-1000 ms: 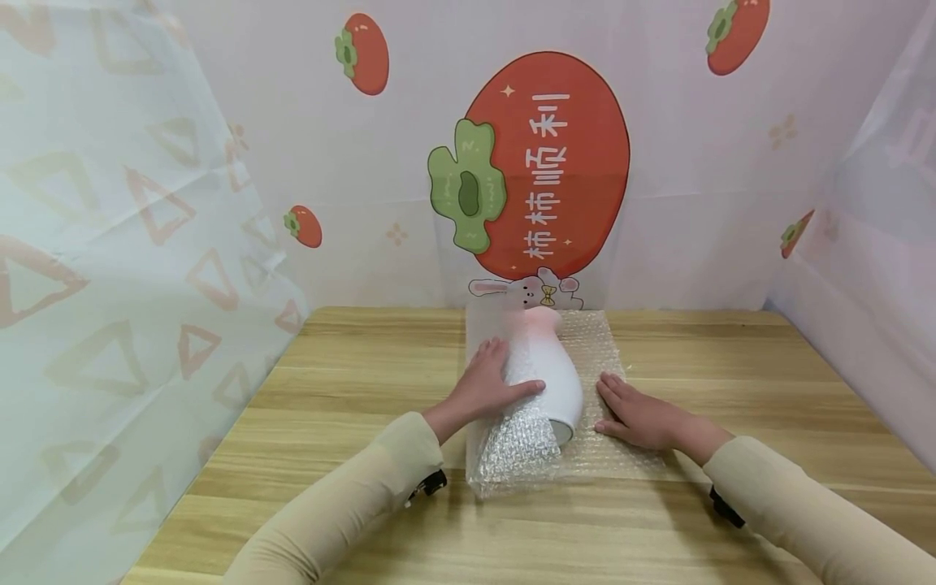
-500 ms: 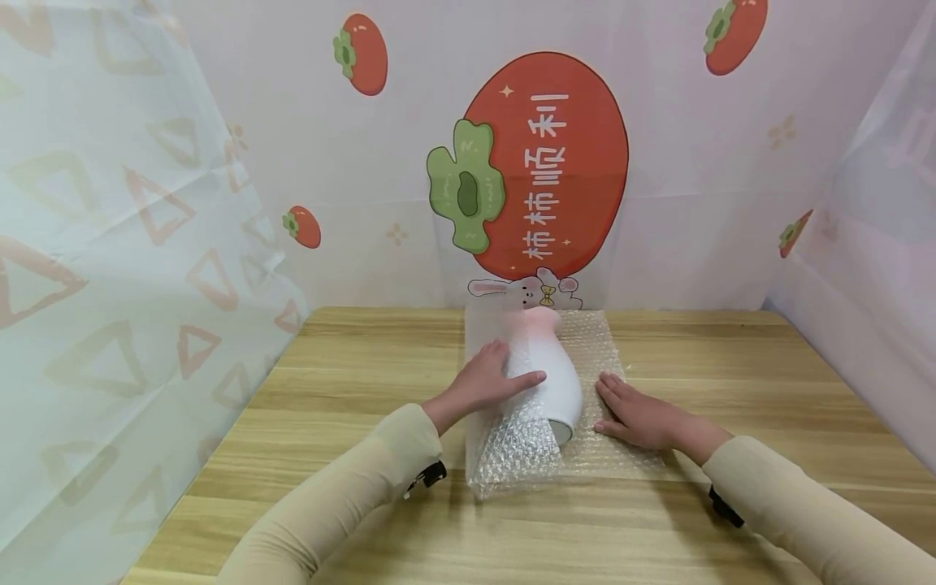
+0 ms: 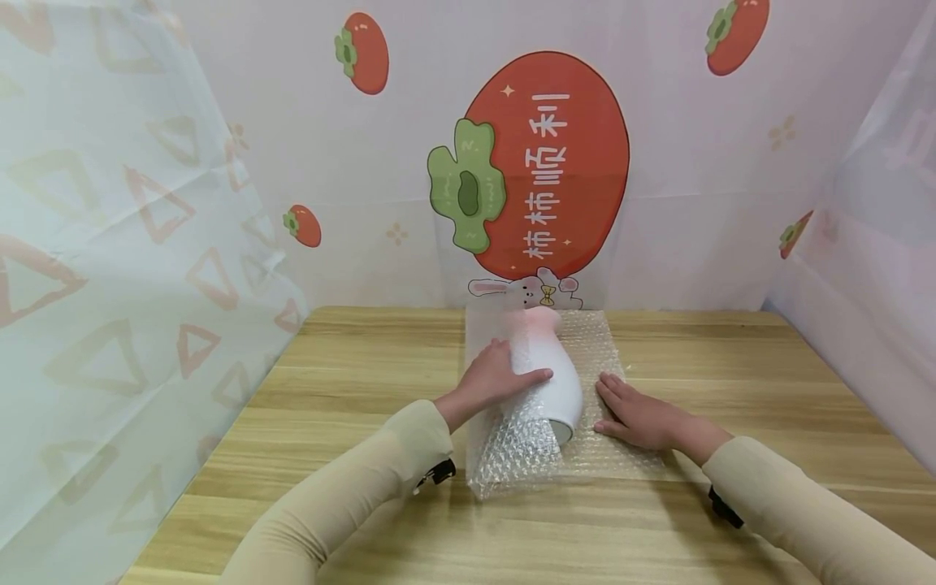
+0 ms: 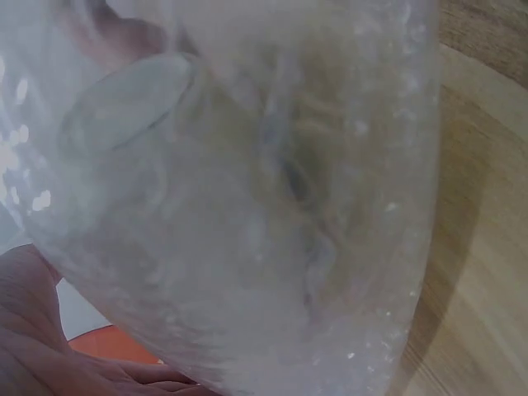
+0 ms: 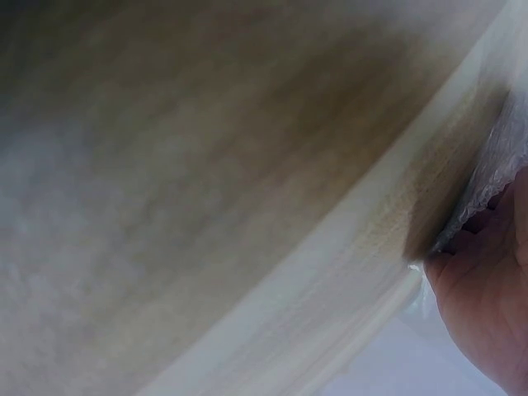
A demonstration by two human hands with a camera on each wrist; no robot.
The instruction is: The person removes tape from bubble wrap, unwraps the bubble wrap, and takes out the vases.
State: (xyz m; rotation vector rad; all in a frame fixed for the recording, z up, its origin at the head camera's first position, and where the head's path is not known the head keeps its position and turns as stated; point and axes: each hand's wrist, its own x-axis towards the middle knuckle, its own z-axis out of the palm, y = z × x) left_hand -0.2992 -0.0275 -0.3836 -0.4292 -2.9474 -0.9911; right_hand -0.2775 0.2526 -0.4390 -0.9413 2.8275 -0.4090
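A white vase (image 3: 561, 382), pink toward its neck, lies on its side on a sheet of bubble wrap (image 3: 591, 337). The wrap's left part is folded over the vase's left side, leaving its right side and near round end bare. My left hand (image 3: 493, 380) presses on this fold, its thumb stretched across the vase and its fingers reaching away. To the vase's right, my right hand (image 3: 642, 416) rests flat on the sheet. In the left wrist view, the round end shows dimly through the wrap (image 4: 239, 239). The right wrist view is mostly blurred.
The wooden table (image 3: 366, 382) extends on both sides of the wrap. A cloth backdrop with a large printed persimmon (image 3: 585, 187) rises behind its far edge. Pale sheets (image 3: 146, 244) hang at the left and right.
My left hand has shifted slightly right and away from me, its thumb now higher on the vase. The right hand, vase and wrap stay where they were.
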